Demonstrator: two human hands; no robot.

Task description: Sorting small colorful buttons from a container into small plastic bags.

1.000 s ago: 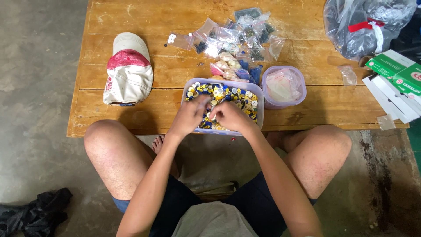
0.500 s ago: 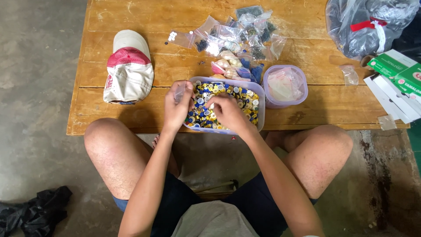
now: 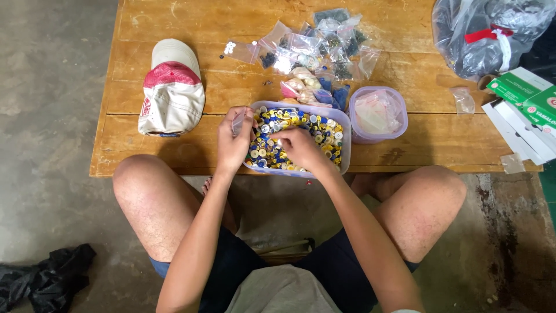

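— What are the fingers doing?

— The left hand [image 3: 233, 142] sits at the left rim of the clear tub [image 3: 345, 139], fingers curled together round a small clear bag [image 3: 238, 121] — pinched between thumb and fingertips. The right hand [image 3: 301, 148] is down inside the tub, fingertips bunched on the buttons [image 3: 321, 130]; whether they actually pinch one I cannot tell.

— And the count?

— One tub of yellow, blue and white buttons, far too many to count. Just right of the tub, one round lilac container [image 3: 379, 113] with clear bags inside. Behind the tub, a heap of small filled bags [image 3: 315, 49] — overlapping, no sure number. Left of the tub, one red-and-cream cap [image 3: 171, 90]. Far right of it, one big plastic sack [image 3: 489, 32] and green-and-white boxes [image 3: 524, 107].
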